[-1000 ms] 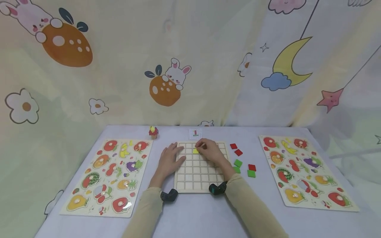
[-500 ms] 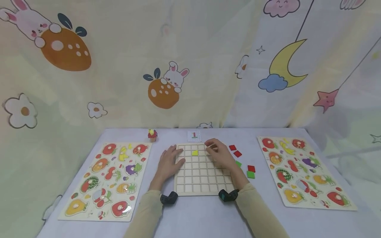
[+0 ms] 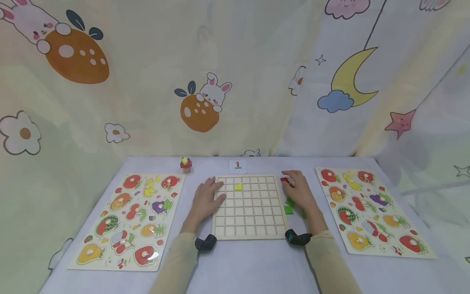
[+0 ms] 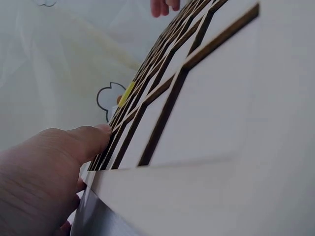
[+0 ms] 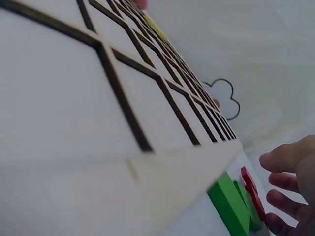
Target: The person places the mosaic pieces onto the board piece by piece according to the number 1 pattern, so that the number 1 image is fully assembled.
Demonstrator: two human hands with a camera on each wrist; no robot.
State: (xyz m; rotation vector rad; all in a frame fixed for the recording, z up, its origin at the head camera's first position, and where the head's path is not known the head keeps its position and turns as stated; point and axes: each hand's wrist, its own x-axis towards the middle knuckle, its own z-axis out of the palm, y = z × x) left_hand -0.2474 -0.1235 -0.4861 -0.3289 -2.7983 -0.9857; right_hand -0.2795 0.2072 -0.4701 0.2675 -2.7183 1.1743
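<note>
A pale wooden grid board [image 3: 249, 232] lies in the middle of the table, one yellow tile [image 3: 238, 186] set in a cell of its upper part. My left hand [image 3: 205, 200] rests along the board's left edge; in the left wrist view its thumb [image 4: 91, 140] lies at the frame. Off the board's right side, my right hand [image 3: 299, 192] hovers over the loose tiles with parted, slightly bent fingers and nothing between them. A red tile [image 3: 284, 179] shows beside its fingertips. Green tiles [image 3: 289, 210] lie under and left of the palm, partly covered by the hand.
A small card [image 3: 238, 166] with a coloured grid pattern lies behind the board. At the back left stands a small red and yellow figurine [image 3: 186, 164]. Fruit puzzle boards lie on either side, a left one [image 3: 147, 194] and a right one [image 3: 354, 212].
My right hand has let go of the yellow tile, leaving it in its cell, and has moved right off the board to the loose tiles. My left hand has stayed on the board's edge.
</note>
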